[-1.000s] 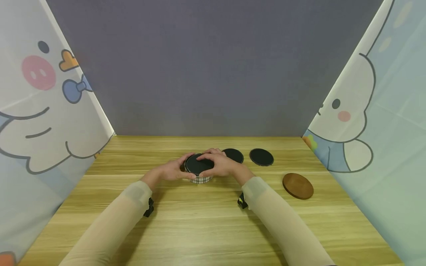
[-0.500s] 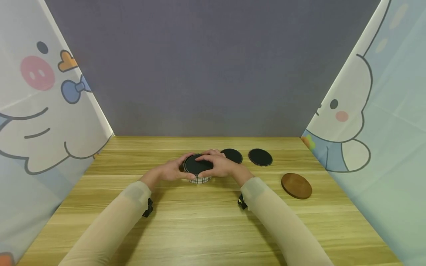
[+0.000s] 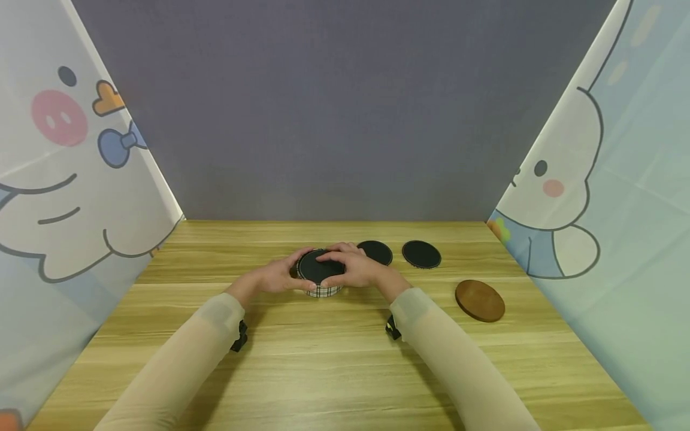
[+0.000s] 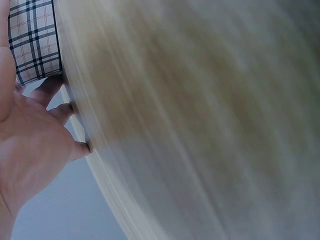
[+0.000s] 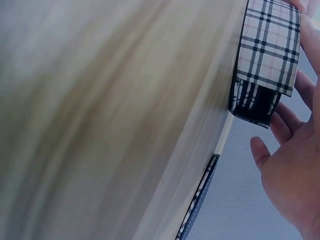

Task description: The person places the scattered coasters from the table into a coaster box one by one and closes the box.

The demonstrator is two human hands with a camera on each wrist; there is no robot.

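A round box (image 3: 322, 292) with plaid sides and a black top stands on the wooden table between the two hands. The left hand (image 3: 274, 277) grips its left side, thumb at the front, with other fingers behind. From the right, the right hand (image 3: 357, 269) grips the box, its thumb near the left thumb and a finger lying over the black top. In the left wrist view, the left hand (image 4: 35, 140) is beside the plaid wall (image 4: 35, 42), some fingertips on the table. The right wrist view shows the right hand (image 5: 295, 170) around the plaid box (image 5: 267, 42), whose side has a dark opening.
Two flat black discs, one (image 3: 377, 252) just right of the box and another (image 3: 421, 254) farther right, lie on the table. A brown wooden disc (image 3: 480, 301) lies nearer on the right. Behind the table (image 3: 312, 371) stands a grey panel (image 3: 334, 120), with printed cloths at both sides.
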